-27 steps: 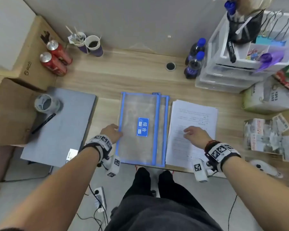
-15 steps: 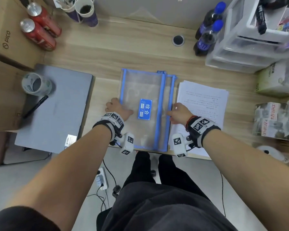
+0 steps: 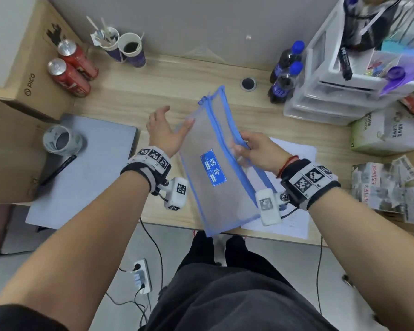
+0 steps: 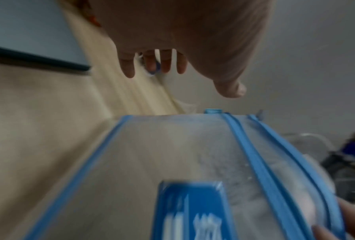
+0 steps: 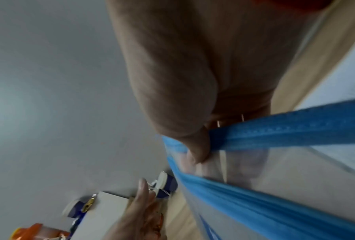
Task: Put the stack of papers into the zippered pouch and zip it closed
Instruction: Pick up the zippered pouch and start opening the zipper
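While the right hand pinches the blue zipper edge, the pouch hangs tilted at frame centre above the bench. Left hand: fingers spread, grip holding nothing, just beside the pouch's left edge. Papers lie flat at centre right, under the right wrist.

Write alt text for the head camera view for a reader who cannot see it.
Seen from above, the right hand grips the blue zipper edge of a clear mesh pouch, lifting it tilted above a wooden desk, while the open left hand touches its far side. A stack of printed papers lies on the desk under the right wrist.
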A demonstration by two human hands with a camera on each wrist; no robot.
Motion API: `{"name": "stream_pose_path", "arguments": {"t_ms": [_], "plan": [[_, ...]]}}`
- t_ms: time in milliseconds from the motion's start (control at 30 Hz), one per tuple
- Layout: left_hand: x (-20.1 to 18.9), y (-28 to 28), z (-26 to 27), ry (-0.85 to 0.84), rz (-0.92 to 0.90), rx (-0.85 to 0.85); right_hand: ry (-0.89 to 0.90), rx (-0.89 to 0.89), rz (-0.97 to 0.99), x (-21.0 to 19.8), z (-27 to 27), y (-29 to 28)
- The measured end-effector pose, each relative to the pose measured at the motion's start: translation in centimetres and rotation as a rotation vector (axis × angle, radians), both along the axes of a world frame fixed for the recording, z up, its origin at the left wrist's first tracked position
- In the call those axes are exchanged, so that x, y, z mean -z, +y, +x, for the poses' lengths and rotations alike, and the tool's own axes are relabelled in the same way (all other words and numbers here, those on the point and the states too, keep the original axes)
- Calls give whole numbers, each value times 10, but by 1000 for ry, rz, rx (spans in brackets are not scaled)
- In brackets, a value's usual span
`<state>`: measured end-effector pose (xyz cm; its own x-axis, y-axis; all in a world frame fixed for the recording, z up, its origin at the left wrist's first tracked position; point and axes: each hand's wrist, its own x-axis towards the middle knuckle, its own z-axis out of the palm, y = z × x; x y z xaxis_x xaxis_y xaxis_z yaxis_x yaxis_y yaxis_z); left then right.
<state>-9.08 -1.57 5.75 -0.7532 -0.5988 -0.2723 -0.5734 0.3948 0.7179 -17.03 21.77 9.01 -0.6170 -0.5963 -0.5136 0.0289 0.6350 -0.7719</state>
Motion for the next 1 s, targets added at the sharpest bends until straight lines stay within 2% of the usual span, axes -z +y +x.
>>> {"name": "stream_pose_path", "arguments": {"t_ms": [67,133,200,300,433,633,766,900,1000], "plan": [[-29,1,-21,108,34,71,36,-96,3,-20,-5,3],[-50,4,-36,147,153,144,77,-177,3,-37,-10,10],[-67,10,-41,144,274,250,117,-210,23,-49,-14,18],[-85,24,-34,191,325,327,155,-225,62,-63,-16,30],[-98,43,-18,222,395,313,189,-125,-11,-79,-14,28],[-114,66,-12,208,334,306,403,-67,-82,-110,-8,-13],[-117,70,-11,165,285,341,571,-61,-67,-111,-9,-24],[-118,70,-5,198,336,313,611,-43,-52,-108,-12,-19],[-115,73,-2,228,333,262,562,-14,-57,-106,-13,-18]]}}
